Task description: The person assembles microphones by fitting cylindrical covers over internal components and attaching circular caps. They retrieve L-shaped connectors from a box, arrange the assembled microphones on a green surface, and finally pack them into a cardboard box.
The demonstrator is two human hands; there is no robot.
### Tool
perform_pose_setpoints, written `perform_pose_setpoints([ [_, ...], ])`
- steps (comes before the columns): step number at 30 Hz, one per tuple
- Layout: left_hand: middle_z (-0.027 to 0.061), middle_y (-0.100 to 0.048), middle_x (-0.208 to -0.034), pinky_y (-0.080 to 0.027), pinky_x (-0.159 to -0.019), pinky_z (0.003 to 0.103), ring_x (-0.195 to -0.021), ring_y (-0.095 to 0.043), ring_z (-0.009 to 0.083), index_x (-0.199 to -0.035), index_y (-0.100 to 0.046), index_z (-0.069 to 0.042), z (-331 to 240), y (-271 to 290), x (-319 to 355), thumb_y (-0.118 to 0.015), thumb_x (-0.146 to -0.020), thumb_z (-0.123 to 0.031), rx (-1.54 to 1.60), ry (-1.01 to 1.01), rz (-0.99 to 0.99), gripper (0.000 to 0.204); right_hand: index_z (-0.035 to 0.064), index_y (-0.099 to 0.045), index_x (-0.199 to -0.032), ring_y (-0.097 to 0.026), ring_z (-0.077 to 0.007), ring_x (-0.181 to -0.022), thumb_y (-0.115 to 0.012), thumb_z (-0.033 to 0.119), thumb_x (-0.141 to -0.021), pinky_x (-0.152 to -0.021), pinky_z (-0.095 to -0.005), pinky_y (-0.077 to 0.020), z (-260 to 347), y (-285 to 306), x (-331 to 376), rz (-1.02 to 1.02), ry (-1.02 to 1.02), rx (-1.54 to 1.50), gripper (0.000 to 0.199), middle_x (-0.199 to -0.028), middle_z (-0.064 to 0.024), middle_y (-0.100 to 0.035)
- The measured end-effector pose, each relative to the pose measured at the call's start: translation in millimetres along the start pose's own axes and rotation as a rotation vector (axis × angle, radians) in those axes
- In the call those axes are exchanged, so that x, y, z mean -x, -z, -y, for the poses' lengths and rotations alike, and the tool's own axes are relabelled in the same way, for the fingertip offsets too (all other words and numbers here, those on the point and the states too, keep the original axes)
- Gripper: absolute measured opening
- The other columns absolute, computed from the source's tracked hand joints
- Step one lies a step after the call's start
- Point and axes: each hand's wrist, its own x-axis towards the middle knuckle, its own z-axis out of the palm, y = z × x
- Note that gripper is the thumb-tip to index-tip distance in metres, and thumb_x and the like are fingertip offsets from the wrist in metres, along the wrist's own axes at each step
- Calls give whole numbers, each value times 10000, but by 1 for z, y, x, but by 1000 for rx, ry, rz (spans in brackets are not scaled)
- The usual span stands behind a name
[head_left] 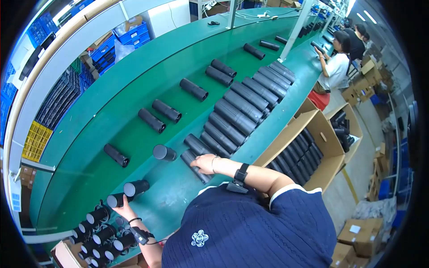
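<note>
My left hand (123, 209) is closed around a short black cylinder (117, 200) with a grey round end, at the lower left of the green bench. Touching or close beside it stands another such cylinder (136, 187), and a third short cylinder (165, 152) stands farther off by itself. My right hand (205, 164) grips a long black tube (191, 161) lying at the near end of a row. The rest of that row of black tubes (234, 117) stretches away to the upper right. The fingertips of my right hand are partly hidden.
Several black tubes (193, 90) lie spaced along the green belt (147, 89). Short cylinders with cords (103, 233) cluster at the lower left. A cardboard box (328, 163) of tubes is on the right. Farther along, a person (336, 67) holds a tube.
</note>
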Motion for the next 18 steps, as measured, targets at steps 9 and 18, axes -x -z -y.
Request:
perform_pose_setpoints([
  [9,139,-416,-1323,-383,-995,376,-1164,-463,235,-1363,-245,-61,-4,14,-1,-651,-687,144,86,103,50,814,226,-412,-1345,-638,-321,-913,-624,260,-815,-772,-392,-521,22,-9,-15,116,-24,166,572,-1057,-175,-606],
  [18,138,-429,-1276,-360,-1012,389,-1146,-453,248,-1292,-268,-36,4,21,0,-770,-619,80,15,-13,105,848,260,-638,-1120,-459,-292,-1049,-573,202,-729,-829,-390,-442,12,-16,-12,-61,322,403,400,-1087,-96,-484],
])
